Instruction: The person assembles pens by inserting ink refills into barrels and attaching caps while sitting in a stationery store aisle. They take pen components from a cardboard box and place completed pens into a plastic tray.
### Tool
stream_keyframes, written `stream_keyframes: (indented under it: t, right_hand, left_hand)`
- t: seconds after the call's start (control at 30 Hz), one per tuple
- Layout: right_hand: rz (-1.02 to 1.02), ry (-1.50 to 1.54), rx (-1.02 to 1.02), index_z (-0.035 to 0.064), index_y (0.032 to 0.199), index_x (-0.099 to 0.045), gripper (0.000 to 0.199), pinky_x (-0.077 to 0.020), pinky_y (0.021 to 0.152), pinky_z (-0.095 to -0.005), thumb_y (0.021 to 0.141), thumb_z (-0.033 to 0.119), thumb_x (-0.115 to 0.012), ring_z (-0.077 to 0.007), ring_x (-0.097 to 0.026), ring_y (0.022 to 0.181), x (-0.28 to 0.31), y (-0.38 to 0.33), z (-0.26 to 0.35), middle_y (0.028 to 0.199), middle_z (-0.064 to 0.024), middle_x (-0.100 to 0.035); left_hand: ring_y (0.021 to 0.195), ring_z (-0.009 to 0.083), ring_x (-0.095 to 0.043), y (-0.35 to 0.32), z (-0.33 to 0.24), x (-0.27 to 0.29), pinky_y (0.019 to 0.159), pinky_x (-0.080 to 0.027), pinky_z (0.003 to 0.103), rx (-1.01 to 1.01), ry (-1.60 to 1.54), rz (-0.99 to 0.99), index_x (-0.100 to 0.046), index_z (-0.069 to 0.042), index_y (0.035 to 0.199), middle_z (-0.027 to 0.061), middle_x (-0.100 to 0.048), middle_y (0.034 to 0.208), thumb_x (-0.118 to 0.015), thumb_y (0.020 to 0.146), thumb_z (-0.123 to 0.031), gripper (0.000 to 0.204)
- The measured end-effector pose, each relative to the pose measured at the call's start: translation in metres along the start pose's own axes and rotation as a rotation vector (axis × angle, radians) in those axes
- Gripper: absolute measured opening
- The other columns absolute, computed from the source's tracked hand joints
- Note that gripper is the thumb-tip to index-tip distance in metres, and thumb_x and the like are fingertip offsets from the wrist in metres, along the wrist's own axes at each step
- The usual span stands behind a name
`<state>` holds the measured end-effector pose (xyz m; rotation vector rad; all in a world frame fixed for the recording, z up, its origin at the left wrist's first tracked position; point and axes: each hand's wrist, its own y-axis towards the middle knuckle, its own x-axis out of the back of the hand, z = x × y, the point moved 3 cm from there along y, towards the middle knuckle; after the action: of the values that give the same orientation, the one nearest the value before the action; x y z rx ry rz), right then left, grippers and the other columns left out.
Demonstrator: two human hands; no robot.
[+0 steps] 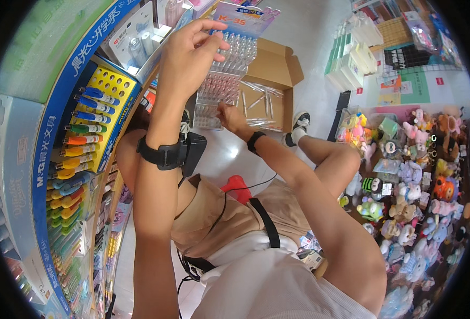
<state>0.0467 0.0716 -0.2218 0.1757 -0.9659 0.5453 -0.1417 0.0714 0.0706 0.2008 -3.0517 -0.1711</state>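
Note:
In front of me stands a clear tiered pen display (pixel 220 87), with several clear, pinkish and greyish pens in rows and a printed card (pixel 245 20) at its back. My left hand (pixel 195 49) is raised beside the upper rows, fingers loosely bent and apart, with nothing visible in it. Down at the lowest tier, my right hand (pixel 232 118) has its fingers drawn together at the display's right side; whatever they hold is hidden. Right behind that hand, an open cardboard box (pixel 271 59) contains several loose, slim pens (pixel 268 105).
Close on my left, a shelf (pixel 46 154) carries a yellow pen holder (pixel 107 85) with colourful pens. Many plush toys (pixel 405 207) hang at the right. White boxes (pixel 352 61) are stacked at the far right. A red object (pixel 237 189) is between my legs.

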Motion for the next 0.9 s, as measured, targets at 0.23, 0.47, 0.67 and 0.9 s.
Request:
stream_keyframes:
  t: [0.23, 0.47, 0.67, 0.9]
  right_hand:
    - [0.045, -0.122, -0.037, 0.0037, 0.086, -0.06, 0.012, -0.0494, 0.07, -0.0491, 0.083, 0.015, -0.063, -0.0405, -0.064, 0.08, -0.027, 0.001, -0.024, 0.087, -0.0187, -0.065]
    - [0.007, -0.352, 0.01, 0.0084, 0.085, -0.065, 0.015, -0.0525, 0.065, -0.0439, 0.084, 0.023, -0.063, -0.0326, -0.067, 0.077, -0.041, 0.006, 0.0, 0.094, -0.0108, -0.066]
    - [0.032, -0.426, -0.009, 0.0108, 0.092, -0.063, 0.017, -0.0519, 0.063, -0.044, 0.086, 0.027, -0.06, -0.0324, -0.067, 0.076, -0.045, -0.002, -0.007, 0.096, -0.0105, -0.066]
    - [0.07, -0.261, -0.183, 0.0066, 0.105, -0.051, 0.025, -0.0517, 0.068, -0.0465, 0.082, 0.014, -0.056, -0.0359, -0.066, 0.081, -0.015, -0.07, -0.079, 0.091, -0.0174, -0.066]
  left_hand:
    - [0.072, 0.0103, -0.064, 0.001, -0.006, -0.01, 0.064, -0.045, 0.021, 0.005, -0.001, 0.029, -0.063, -0.008, 0.114, 0.0069, -0.07, 0.09, -0.054, 0.094, -0.021, 0.025]
    - [0.069, 0.013, -0.067, -0.003, -0.005, -0.006, 0.06, -0.048, 0.023, 0.007, 0.02, -0.011, -0.064, -0.003, 0.107, 0.0089, -0.07, 0.081, -0.056, 0.091, -0.014, 0.021]
    - [0.069, 0.0128, -0.066, -0.002, -0.002, -0.014, 0.06, -0.048, 0.021, 0.009, 0.005, 0.017, -0.064, -0.003, 0.108, 0.0097, -0.07, 0.082, -0.056, 0.091, -0.013, 0.021]
    - [0.072, 0.0118, -0.065, -0.003, -0.001, -0.017, 0.062, -0.048, 0.021, 0.067, 0.043, 0.034, -0.063, -0.002, 0.11, 0.0096, -0.069, 0.085, -0.056, 0.092, -0.012, 0.022]
